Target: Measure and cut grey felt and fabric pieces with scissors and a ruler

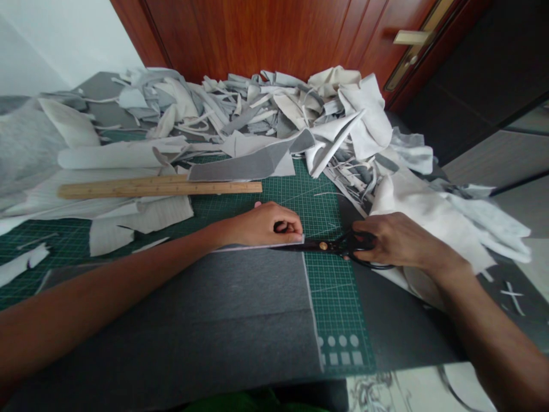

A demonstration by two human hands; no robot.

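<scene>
A dark grey sheet of fabric with pale edges lies flat over the green cutting mat. My left hand pinches the sheet's far right corner, thumb and forefinger closed on its narrow whitish edge strip. In my right hand is a pair of black scissors, fingers wrapped in the handles. The blades point left and lie along the sheet's far edge, just below my left fingertips. Whether the blades are parted is hard to make out.
Two wooden rulers lie beyond my left forearm. A heap of grey and white scraps lines the back of the table, with white pieces at the right. Behind stands a reddish-brown door. The table's front edge is close to me.
</scene>
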